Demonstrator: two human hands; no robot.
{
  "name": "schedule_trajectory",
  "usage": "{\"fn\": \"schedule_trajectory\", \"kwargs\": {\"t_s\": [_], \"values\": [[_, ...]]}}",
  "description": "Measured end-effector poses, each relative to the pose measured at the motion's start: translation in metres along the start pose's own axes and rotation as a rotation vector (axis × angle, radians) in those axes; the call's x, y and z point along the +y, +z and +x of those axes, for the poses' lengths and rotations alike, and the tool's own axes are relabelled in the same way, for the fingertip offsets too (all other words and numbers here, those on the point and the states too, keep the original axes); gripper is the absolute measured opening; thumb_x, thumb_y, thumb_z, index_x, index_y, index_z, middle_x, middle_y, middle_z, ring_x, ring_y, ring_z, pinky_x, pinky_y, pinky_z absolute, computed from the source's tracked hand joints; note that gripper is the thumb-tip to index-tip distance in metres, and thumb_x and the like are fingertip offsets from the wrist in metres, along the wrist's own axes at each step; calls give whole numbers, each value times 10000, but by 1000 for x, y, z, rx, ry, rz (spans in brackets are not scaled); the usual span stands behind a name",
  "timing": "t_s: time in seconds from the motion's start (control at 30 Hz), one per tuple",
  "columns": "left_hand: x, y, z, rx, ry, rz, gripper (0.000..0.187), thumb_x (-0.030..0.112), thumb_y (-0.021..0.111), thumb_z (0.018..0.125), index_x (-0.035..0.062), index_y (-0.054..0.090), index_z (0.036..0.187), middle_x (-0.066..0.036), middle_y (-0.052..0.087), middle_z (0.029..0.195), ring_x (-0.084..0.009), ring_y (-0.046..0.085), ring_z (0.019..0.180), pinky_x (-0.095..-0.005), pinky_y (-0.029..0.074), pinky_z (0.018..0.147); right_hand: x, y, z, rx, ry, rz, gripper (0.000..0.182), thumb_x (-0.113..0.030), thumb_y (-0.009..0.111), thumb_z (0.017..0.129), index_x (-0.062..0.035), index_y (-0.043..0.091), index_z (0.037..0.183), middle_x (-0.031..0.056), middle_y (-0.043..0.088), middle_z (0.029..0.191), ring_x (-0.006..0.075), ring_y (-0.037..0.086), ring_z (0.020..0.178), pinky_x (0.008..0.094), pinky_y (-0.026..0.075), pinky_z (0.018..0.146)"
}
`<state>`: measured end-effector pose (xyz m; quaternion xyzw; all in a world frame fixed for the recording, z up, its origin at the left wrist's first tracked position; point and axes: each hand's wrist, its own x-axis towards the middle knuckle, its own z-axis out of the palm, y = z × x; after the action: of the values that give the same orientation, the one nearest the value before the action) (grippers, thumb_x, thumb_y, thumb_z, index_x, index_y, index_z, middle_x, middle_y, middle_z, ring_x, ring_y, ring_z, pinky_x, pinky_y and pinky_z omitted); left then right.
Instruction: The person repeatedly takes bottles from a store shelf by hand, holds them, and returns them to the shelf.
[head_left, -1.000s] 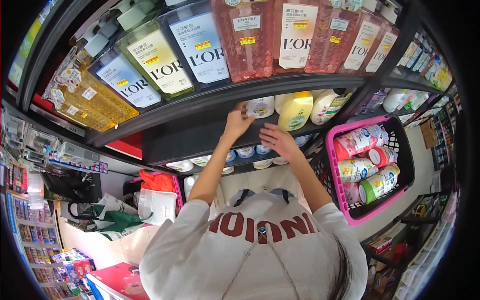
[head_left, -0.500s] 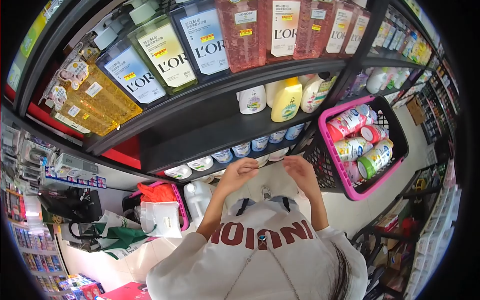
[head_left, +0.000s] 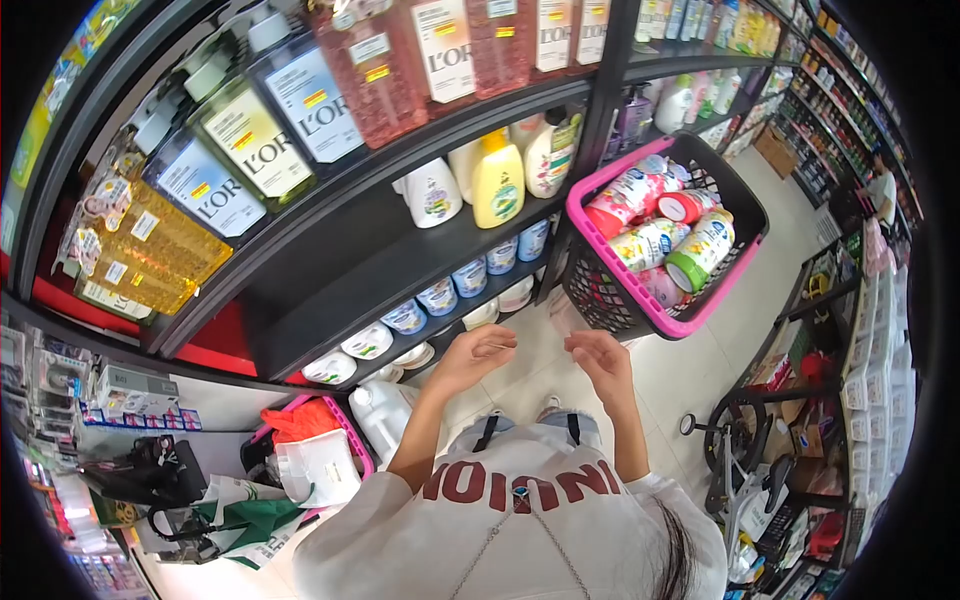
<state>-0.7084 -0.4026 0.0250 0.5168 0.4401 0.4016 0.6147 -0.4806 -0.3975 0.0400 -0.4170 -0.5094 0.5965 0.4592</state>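
Observation:
My left hand (head_left: pixel 474 358) is raised in front of my body with fingers loosely curled and apart, holding nothing. To its right, my right hand (head_left: pixel 600 362) hangs in the air, also empty, its fingers slightly bent. Beyond my right hand stands a black basket with a pink rim (head_left: pixel 688 325), holding several bottles, among them a green-capped one (head_left: pixel 701 250) and a pink one (head_left: pixel 632 192). A yellow bottle (head_left: pixel 498 182) stands on the middle shelf (head_left: pixel 330 262), between a white bottle (head_left: pixel 431 194) and a green-labelled one (head_left: pixel 550 155).
Large pump bottles (head_left: pixel 256 139) fill the upper shelf. Blue-labelled bottles (head_left: pixel 437 297) line the lower shelf. At the lower left are a second basket with a red bag (head_left: pixel 300 421), a white jug (head_left: pixel 383 412) and a green-and-white bag (head_left: pixel 246 524). A stroller-like frame (head_left: pixel 745 500) stands right.
The view has turned, so the shelves and the bottle-filled basket appear further left, with more of the right aisle showing. Both hands remain empty and raised, in nearly the same place before my body.

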Motion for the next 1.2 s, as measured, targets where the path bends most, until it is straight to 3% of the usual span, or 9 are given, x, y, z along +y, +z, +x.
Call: {"fn": "schedule_trajectory", "kwargs": {"t_s": [0.27,0.63,0.77,0.97,1.2], "values": [[0,70,41,-146,13,15,300,128,607,791,8,508,1048,-88,559,1003,-142,552,911,-257,441,791,-3,-77,-28,126,-41,38,210,-12,535,809,22,531,1017,73,587,933,134,546,889,242,421,784],[15,270,149,-387,53,5,336,121,612,784,8,499,1079,-88,563,1025,-157,542,962,-279,430,825,-24,-274,-80,413,-108,-22,171,-18,528,812,18,549,977,68,599,917,126,551,863,241,420,773],[21,328,177,-437,67,172,348,142,625,776,17,504,1078,-78,564,1032,-156,544,958,-269,429,823,-25,-323,-97,445,-67,20,169,-22,530,811,18,550,974,71,600,911,129,554,865,244,420,775],[18,372,224,-560,5,266,336,165,608,794,17,507,1079,-76,563,1022,-159,547,951,-288,431,826,-22,-376,-97,536,-22,54,170,-11,529,803,14,551,970,77,604,905,142,564,878,250,425,788],[13,418,315,-626,75,274,316,167,595,803,15,513,1067,-90,568,1001,-165,547,943,-288,431,828,-20,-456,-56,597,-21,24,176,-13,534,800,9,552,974,76,606,903,144,570,865,248,428,780]]}}
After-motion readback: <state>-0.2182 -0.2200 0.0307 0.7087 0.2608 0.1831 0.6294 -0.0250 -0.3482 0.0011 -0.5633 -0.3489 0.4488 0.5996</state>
